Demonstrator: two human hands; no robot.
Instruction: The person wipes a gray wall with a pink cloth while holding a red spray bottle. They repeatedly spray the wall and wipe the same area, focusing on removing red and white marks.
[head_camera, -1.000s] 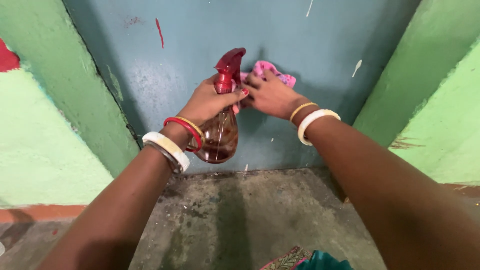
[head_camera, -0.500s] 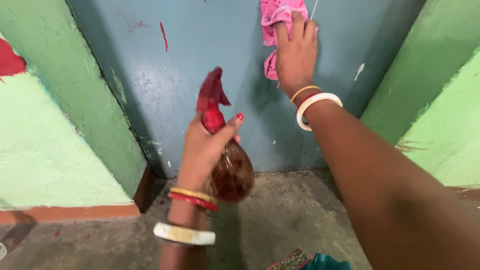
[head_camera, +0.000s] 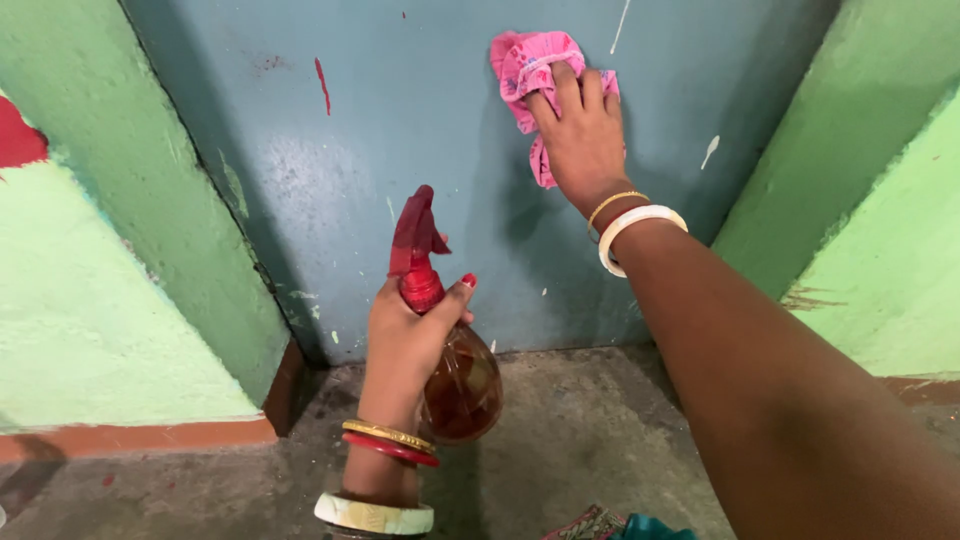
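Seen from above, the left hand (head_camera: 408, 335) is wrapped around the neck of a red spray bottle (head_camera: 448, 345) — thumb beside the red trigger head, the rounded amber-brown body hanging just above the grey concrete floor (head_camera: 560, 440). The right hand (head_camera: 580, 135) presses a crumpled pink cloth (head_camera: 530, 70) flat against the blue-grey door (head_camera: 400, 150), fingers spread over it (the cloth sits high on the door, well apart from the bottle). Green walls (head_camera: 90, 300) flank the door — bangles circle both wrists.

Green walls (head_camera: 90, 330) flank the recess above a stained grey concrete floor (head_camera: 580, 430).
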